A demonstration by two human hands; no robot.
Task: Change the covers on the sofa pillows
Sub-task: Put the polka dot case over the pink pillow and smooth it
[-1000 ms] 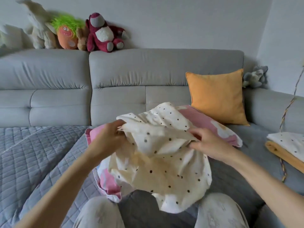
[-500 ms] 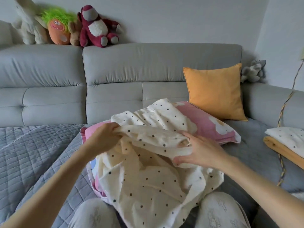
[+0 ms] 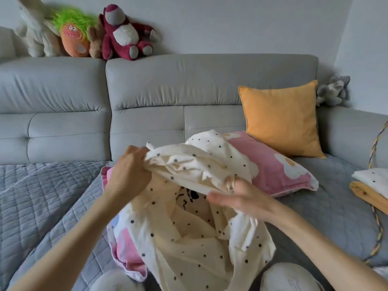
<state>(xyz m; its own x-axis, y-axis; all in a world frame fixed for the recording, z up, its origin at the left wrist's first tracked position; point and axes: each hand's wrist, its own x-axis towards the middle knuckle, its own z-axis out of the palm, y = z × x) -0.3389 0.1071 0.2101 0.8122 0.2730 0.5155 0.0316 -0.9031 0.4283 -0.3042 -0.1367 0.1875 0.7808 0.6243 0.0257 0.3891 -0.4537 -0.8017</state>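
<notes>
Left hand (image 3: pixel 130 175) clamps dotted cover (image 3: pixel 189 238) edge; right hand (image 3: pixel 237 198) pinches opening rim. Cover light, soft, floppy: better hold rim both sides, over pink pillow (image 3: pixel 279 171).

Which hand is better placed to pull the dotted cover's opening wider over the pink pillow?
Probably the left hand: it already grips a bunched edge of the dotted cover. The right hand only hooks the fabric with its fingertips, above the pink pillow.
</notes>
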